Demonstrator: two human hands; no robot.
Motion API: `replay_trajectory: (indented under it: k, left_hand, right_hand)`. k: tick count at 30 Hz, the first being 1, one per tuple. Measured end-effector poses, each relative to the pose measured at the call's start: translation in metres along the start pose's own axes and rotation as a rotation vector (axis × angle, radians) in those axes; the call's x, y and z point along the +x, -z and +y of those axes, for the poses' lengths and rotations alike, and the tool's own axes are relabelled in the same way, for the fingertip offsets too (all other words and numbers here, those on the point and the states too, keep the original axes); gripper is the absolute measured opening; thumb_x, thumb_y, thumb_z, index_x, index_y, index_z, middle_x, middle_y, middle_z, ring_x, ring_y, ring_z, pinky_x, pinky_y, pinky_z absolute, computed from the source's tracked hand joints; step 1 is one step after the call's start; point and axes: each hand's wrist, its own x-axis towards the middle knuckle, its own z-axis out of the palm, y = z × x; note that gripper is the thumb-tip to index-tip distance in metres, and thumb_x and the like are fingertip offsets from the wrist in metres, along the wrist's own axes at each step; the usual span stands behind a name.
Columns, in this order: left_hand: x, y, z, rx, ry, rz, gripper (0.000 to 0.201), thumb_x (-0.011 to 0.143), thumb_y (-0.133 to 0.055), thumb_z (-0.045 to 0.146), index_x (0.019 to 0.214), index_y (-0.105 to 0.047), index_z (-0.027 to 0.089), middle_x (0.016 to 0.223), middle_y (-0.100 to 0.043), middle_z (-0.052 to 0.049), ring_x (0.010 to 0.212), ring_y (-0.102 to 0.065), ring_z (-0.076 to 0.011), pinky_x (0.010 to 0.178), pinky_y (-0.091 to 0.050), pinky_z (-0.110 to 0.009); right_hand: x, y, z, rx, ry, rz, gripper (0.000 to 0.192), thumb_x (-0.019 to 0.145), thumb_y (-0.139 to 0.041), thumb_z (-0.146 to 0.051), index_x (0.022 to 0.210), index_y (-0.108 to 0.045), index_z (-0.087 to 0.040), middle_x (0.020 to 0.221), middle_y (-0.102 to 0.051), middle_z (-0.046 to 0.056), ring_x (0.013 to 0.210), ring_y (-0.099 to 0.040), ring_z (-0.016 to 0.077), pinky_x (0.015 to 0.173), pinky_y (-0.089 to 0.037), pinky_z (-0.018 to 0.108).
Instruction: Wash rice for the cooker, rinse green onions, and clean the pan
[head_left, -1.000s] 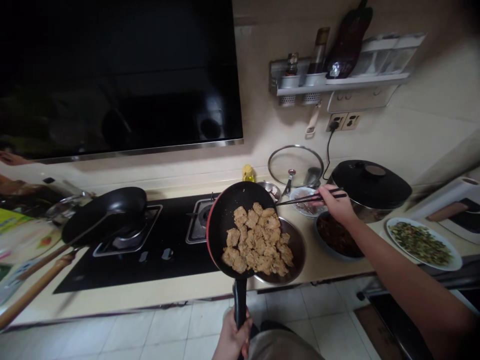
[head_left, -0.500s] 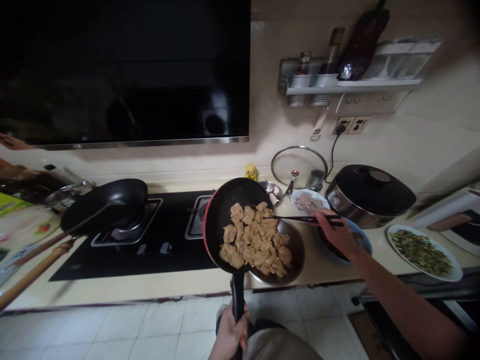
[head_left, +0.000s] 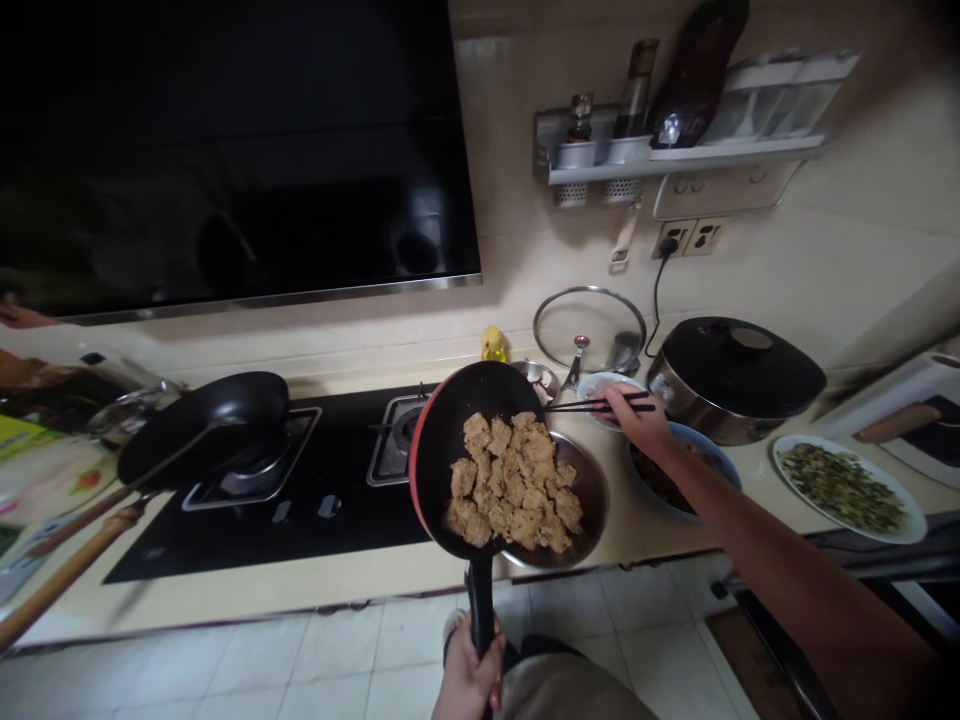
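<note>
We find the pan (head_left: 484,385) held tilted over the hob's right end and the steel bowl (head_left: 592,520), its right side lower. The left hand (head_left: 478,665) is wrapped round the handle (head_left: 481,590), which projects past the worktop's (head_left: 300,594) front edge, above the floor (head_left: 330,650). The right hand (head_left: 637,420) pinches the chopsticks (head_left: 574,406); their tips lie at the pan's far right rim, and we cannot confirm contact. The meat (head_left: 517,475) is gathered at the pan's lower right, with pieces reaching past the rim line over the steel bowl; we cannot tell which of those lie in it.

Writing: the dark bottle (head_left: 694,75) on the rack (head_left: 720,155) and the yellow-green pack (head_left: 19,432) at the worktop's left end carry marks too blurred for us to read.

Edges and room: the steel bowl stands close to the worktop's front edge, just right of the hob (head_left: 360,530). We note a narrow strip of worktop between it and the blue bowl (head_left: 726,465), part of which the right arm hides. The greens plate (head_left: 916,525) also sits near the front edge. To the left, the hob's middle separates the pan from the wok (head_left: 240,395).
</note>
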Motion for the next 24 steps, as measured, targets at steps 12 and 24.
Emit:
replay_trajectory:
  k: [12, 24]
  left_hand:
    - [0.001, -0.002, 0.002, 0.108, -0.034, 0.073, 0.058, 0.067, -0.056, 0.076, 0.079, -0.04, 0.021, 0.047, -0.04, 0.01, 0.03, -0.034, -0.0054, 0.031, -0.026, -0.018]
    - [0.003, -0.006, 0.004, 0.143, -0.079, 0.109, 0.056, 0.07, -0.054, 0.074, 0.08, -0.043, 0.02, 0.048, -0.042, 0.009, 0.031, -0.038, -0.0066, 0.033, -0.028, -0.019]
  right_hand:
    - [-0.02, 0.022, 0.0, -0.081, -0.027, -0.079, 0.039, 0.079, -0.056, -0.058, 0.072, -0.066, -0.02, 0.07, -0.071, 0.006, 0.068, -0.07, 0.0223, 0.064, -0.061, 0.034]
    - [-0.021, 0.008, 0.006, -0.037, 0.037, -0.105, 0.035, 0.08, -0.055, -0.059, 0.072, -0.067, -0.027, 0.078, -0.072, 0.004, 0.076, -0.071, 0.0238, 0.069, -0.062, 0.037]
